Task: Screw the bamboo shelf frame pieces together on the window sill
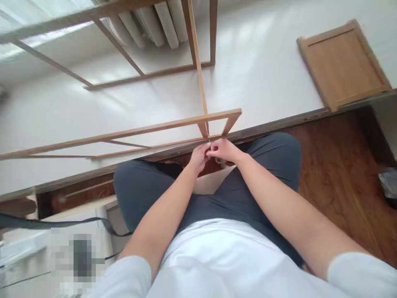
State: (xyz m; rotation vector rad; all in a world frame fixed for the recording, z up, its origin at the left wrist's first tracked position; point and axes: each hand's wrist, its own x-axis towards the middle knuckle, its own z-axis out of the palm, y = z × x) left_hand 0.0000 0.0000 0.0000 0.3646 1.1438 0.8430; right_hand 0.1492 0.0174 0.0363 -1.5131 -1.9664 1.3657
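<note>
My left hand (199,157) and my right hand (223,150) meet above my lap, fingers closed and fingertips pressed together. A thin pale sliver shows at the fingertips, too small to name; whatever else they pinch is hidden. Just beyond the hands is the near end of a wooden frame (161,127), made of slim bars joined by crosspieces. One long bar (198,62) runs away from that end toward the back. Below my right hand, a small pale ring-shaped object (218,160) is partly covered.
A white table (260,70) carries the wooden frame and a second upright wooden frame (149,75). A flat wooden panel (347,66) lies at the right, beside the table edge. Rolled or folded pale cloths (167,25) are at the back. A black strap (62,223) crosses pale boxes at lower left.
</note>
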